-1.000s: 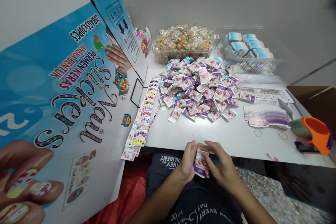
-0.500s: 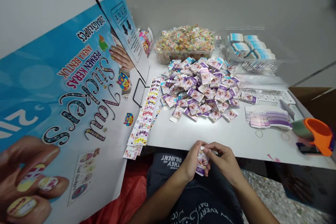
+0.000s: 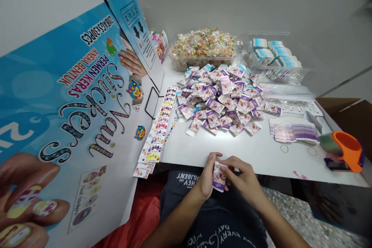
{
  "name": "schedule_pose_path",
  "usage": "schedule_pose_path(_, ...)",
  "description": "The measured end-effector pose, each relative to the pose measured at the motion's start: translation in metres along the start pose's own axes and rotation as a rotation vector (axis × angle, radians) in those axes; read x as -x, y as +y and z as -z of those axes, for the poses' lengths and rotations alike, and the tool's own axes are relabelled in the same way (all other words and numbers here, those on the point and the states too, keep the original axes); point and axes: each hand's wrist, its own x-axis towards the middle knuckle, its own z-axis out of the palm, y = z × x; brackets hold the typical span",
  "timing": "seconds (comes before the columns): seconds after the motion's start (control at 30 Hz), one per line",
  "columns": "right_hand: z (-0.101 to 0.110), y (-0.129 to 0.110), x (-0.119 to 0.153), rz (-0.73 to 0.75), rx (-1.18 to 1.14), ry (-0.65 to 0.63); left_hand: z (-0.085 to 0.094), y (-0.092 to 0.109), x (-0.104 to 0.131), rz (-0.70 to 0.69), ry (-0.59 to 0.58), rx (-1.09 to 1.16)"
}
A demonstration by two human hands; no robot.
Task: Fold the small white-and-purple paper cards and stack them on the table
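Just off the table's front edge, over my lap, a small purple-and-white printed box is held between both hands. My left hand is closed along its left side, with the index finger raised at the top. From the right, my right hand grips the box's upper right edge with thumb and fingers. Whether the box's top flap is closed I cannot tell. Beyond my hands lies a heap of similar small boxes, mostly purple and white with some blue ones.
A large printed carton stands at left beside strips of nail stickers. Behind the heap are tubs of wrapped candies and blue-white flat cartons. At right lie flat purple cartons, rubber bands and an orange tape dispenser.
The box has shifted slightly left and up and stands a little more upright. My left index finger has lifted away from its top. The whole view has moved slightly.
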Motion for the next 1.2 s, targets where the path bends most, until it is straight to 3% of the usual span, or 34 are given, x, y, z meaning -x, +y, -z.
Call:
schedule_pose_path(0.1, 0.023, -0.021, -0.038, -0.061, -0.277, 0.095, -0.001, 0.006, -0.005, -0.132, 0.019, -0.019)
schedule_pose_path(0.27, 0.057, -0.040, -0.081, 0.158, -0.521, 0.192, 0.003, 0.011, -0.015, -0.275, 0.106, -0.015)
schedule_pose_path(0.4, 0.090, -0.008, -0.076, 0.182, -0.397, 0.446, 0.003, 0.006, -0.016, -0.311, 0.122, -0.048)
schedule_pose_path(0.5, 0.135, 0.032, -0.066, 0.189, 0.028, 0.644, 0.001, 0.004, -0.016, -0.315, 0.122, -0.075)
schedule_pose_path(0.57, 0.171, 0.058, -0.059, 0.149, 0.460, 0.592, 0.001, 0.005, -0.016, -0.310, 0.128, -0.090)
schedule_pose_path(0.63, 0.202, 0.078, -0.054, 0.040, 0.751, 0.487, -0.001, 0.006, -0.016, -0.297, 0.145, -0.122)
schedule_pose_path(0.77, 0.240, 0.103, -0.050, -0.058, 0.931, 0.333, -0.003, 0.006, -0.016, -0.284, 0.158, -0.200)
schedule_pose_path(1.0, 0.258, 0.109, -0.058, 0.074, 1.164, 0.282, -0.003, 0.005, -0.018, -0.289, 0.157, -0.246)
schedule_pose_path(1.2, 0.253, 0.102, -0.061, 0.089, 1.278, 0.215, -0.002, 0.003, -0.019, -0.305, 0.147, -0.253)
